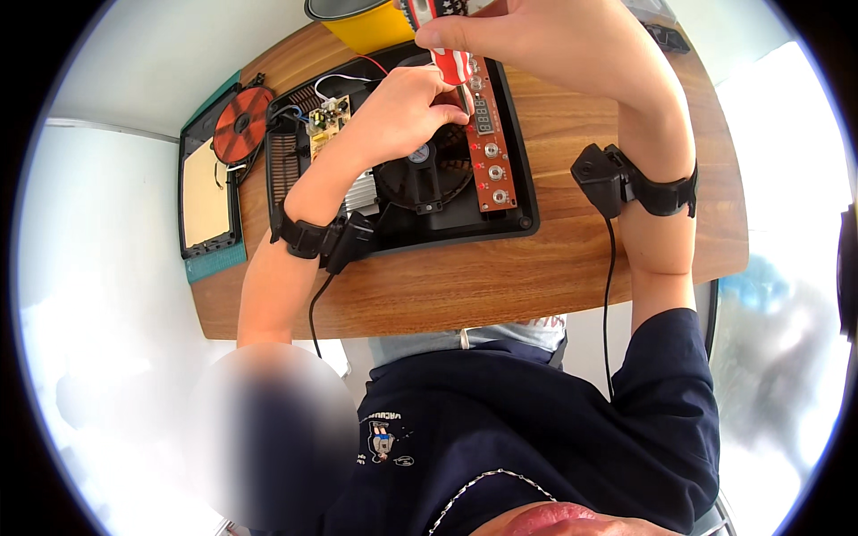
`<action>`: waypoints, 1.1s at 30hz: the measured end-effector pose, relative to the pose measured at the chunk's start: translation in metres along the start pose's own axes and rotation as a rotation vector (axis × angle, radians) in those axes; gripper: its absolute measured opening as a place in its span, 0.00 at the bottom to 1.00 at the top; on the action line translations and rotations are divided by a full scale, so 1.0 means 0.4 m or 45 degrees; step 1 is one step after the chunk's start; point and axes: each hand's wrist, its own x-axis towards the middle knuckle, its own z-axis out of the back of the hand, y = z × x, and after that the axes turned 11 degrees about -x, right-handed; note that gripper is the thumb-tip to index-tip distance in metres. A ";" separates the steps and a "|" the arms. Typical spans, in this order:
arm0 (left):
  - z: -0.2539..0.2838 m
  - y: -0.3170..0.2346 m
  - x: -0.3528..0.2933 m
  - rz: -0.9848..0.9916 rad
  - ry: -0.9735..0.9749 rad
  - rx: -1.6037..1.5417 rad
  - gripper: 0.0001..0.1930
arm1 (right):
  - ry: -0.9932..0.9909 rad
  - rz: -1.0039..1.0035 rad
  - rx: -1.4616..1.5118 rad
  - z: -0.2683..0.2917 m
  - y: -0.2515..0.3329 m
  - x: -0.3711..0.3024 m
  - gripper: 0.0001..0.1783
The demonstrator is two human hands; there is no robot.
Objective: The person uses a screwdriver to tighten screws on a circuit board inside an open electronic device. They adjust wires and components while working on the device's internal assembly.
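My right hand point(527, 40) is closed around the red, white and black handle of a screwdriver point(453, 67), held tip down over the right part of an opened induction cooker base point(500, 225). My left hand point(407, 112) reaches across the base, its thumb and fingers pinched around the screwdriver's shaft near the tip. Below them lies a long red-brown control board point(496, 183) with round buttons, a digit display and small red lights. The tip itself is hidden by my left fingers. Beside the board sit a black fan point(424, 174) and a silver heat sink point(362, 194).
A small circuit board point(328, 121) with wires shows left of my left hand. At the table's left, a red-brown round coil point(243, 123) rests on a black-framed beige panel point(204, 192) over a green mat point(214, 263). A yellow bin point(371, 31) stands at the back.
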 end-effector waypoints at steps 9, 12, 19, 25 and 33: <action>-0.001 -0.001 -0.003 -0.078 -0.020 0.160 0.08 | 0.069 0.048 0.101 0.002 -0.007 -0.013 0.19; -0.003 -0.014 -0.005 -0.070 -0.024 0.154 0.07 | 0.176 -0.117 0.145 0.015 0.008 0.002 0.19; -0.006 -0.003 0.000 -0.101 -0.017 0.185 0.06 | 0.030 0.114 0.020 0.013 0.009 -0.020 0.18; -0.005 -0.007 -0.003 -0.111 0.017 0.202 0.07 | 0.109 0.021 -0.062 0.026 0.044 -0.025 0.16; 0.014 -0.013 -0.027 0.118 -0.124 0.147 0.10 | 0.159 0.149 -0.065 0.023 0.014 -0.014 0.16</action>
